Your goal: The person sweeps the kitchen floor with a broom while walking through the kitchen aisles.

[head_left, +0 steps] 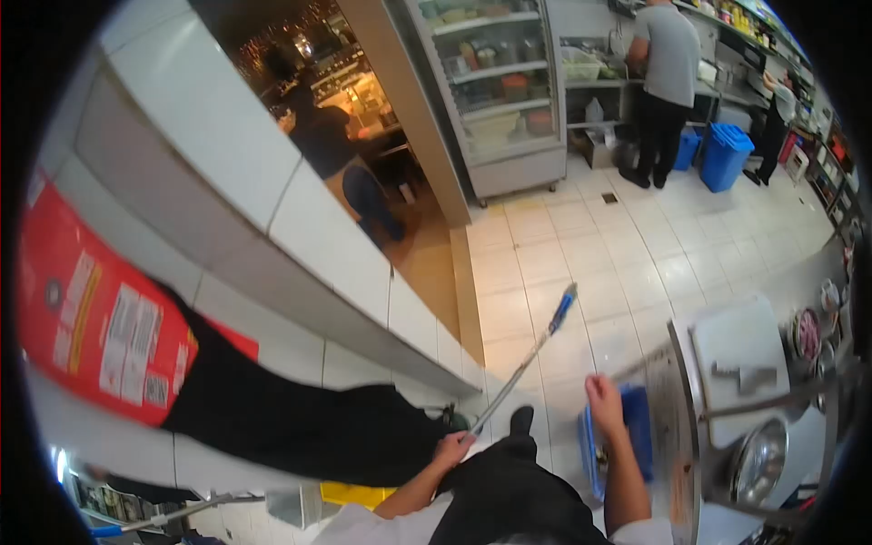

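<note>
My left hand (451, 450) is wrapped round the near end of a long thin pole (513, 381) with a blue piece at its far end, which lies over the tiled floor. My right hand (603, 398) is raised over a blue bin (639, 427), its fingers curled; whether anything small is in them cannot be made out. Some contents show inside the bin. My dark shoe (521, 421) rests on the tiles between the two hands.
A steel table (688, 391) at the right bears a white board (740, 350), a cleaver (745, 376) and a metal bowl (761, 460). A glass-door fridge (518, 177), blue bins (725, 156) and several people stand farther off. A tiled wall (327, 227) runs along the left.
</note>
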Demonstrator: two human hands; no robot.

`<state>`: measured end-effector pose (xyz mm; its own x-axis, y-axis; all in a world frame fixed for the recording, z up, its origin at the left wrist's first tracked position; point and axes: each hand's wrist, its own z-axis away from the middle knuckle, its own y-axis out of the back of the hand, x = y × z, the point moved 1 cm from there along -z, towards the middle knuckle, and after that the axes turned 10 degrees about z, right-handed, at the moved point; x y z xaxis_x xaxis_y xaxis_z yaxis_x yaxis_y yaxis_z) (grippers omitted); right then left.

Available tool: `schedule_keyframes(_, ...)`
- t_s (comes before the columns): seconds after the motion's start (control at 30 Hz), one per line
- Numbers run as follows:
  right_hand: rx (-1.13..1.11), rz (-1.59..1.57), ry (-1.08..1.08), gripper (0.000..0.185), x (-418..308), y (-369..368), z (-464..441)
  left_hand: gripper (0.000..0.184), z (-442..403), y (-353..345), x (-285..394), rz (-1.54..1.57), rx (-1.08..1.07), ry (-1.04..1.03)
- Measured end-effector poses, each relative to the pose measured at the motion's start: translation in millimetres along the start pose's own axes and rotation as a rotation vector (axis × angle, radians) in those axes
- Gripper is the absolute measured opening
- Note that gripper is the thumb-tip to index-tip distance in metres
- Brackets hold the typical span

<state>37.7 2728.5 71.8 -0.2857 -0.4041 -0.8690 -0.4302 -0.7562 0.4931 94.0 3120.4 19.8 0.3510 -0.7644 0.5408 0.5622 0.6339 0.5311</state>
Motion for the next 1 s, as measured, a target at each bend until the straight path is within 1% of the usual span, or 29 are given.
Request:
schedule_keyframes(0.07, -0.068, 0.1, -0.044, 0.022, 19.5, -15.0, -6.4, 0.052, -38.5, 2.1, 31.3, -0.066, 0.023, 0.0)
schedule_keyframes(0.13, -0.083, 0.122, -0.163, 0.021, 6.6, -9.8, 2.6, 0.051, -80.2, 6.4, 58.7, -0.048, 0.006, -0.036)
schedule_keyframes(0.2, -0.004, -0.059, -0.179, 0.019, 25.2, -7.7, 2.3, 0.05, -118.2, 3.2, 95.4, -0.074, -0.03, -0.042)
schedule_keyframes(0.23, 0.007, -0.056, -0.205, 0.019, 28.2, 1.0, -3.4, 0.05, -134.3, 1.2, 112.6, -0.09, -0.053, -0.04)
schedule_keyframes(0.3, 0.117, -0.188, -0.382, 0.018, 16.0, 32.1, -15.9, 0.051, -173.1, -6.0, 155.4, -0.118, -0.039, -0.129)
schedule_keyframes(0.33, 0.174, -0.236, -0.353, 0.017, 4.5, 47.6, -31.3, 0.048, -190.4, -10.8, 176.4, -0.108, 0.01, -0.147)
schedule_keyframes(0.37, 0.217, -0.217, -0.359, 0.018, 6.3, 55.8, -43.7, 0.048, -207.2, -8.1, 199.0, -0.112, 0.018, -0.152)
schedule_keyframes(0.43, 0.343, -0.354, -0.368, 0.018, 11.6, 73.8, -80.9, 0.046, -231.0, -11.9, 239.3, -0.085, -0.085, -0.111)
schedule_keyframes(0.5, 0.436, -0.34, -0.346, 0.018, 20.2, 90.3, -133.2, 0.045, -257.8, -21.4, 264.7, -0.087, -0.078, -0.104)
schedule_keyframes(0.57, 0.357, -0.25, -0.298, 0.019, 16.3, 112.2, -190.4, 0.046, -279.2, -21.5, 301.6, -0.144, -0.1, -0.101)
schedule_keyframes(0.6, 0.394, -0.223, -0.282, 0.02, 13.6, 119.2, -220.7, 0.047, -285.8, -18.3, 325.1, -0.197, -0.12, -0.107)
schedule_keyframes(0.63, 0.396, -0.239, -0.247, 0.02, -0.9, 134.5, -251.3, 0.046, -286.7, -14.2, 356.0, -0.277, -0.171, -0.069)
schedule_keyframes(0.67, 0.391, -0.248, -0.191, 0.02, -11.9, 147.7, -283.4, 0.042, -303.1, -17.8, 364.6, -0.16, -0.198, -0.095)
schedule_keyframes(0.7, 0.369, -0.256, -0.138, 0.021, -21.3, 158.5, -313.2, 0.038, -312.8, -20.0, 381.9, -0.082, -0.182, -0.018)
schedule_keyframes(0.77, 0.322, -0.208, -0.048, 0.023, -34.1, 187.7, -368.9, 0.038, -306.5, -18.8, 442.5, -0.12, -0.199, -0.076)
schedule_keyframes(0.8, 0.363, -0.197, -0.071, 0.023, -32.7, 196.4, -390.8, 0.04, -330.2, -25.8, 449.5, -0.131, -0.207, -0.164)
schedule_keyframes(0.83, 0.323, -0.177, -0.004, 0.024, -33.1, 194.3, -409.5, 0.041, -354.5, -25.4, 436.9, -0.116, -0.201, -0.25)
schedule_keyframes(0.87, 0.288, -0.155, 0.059, 0.025, -29.7, 203.9, -431.5, 0.041, -373.3, -28.2, 446.8, -0.121, -0.225, -0.273)
schedule_keyframes(0.9, 0.316, -0.142, 0.059, 0.025, -22.6, 219.2, -446.1, 0.042, -391.4, -32.5, 461.2, -0.183, -0.217, -0.275)
schedule_keyframes(0.97, 0.269, -0.074, -0.003, 0.025, -7.9, 238.2, -463.3, 0.042, -438.5, -50.2, 501.5, -0.273, -0.222, -0.297)
schedule_keyframes(1.0, 0.34, -0.037, -0.017, 0.025, 24.0, 234.6, -473.0, 0.043, -462.3, -56.7, 516.0, -0.369, -0.245, -0.355)
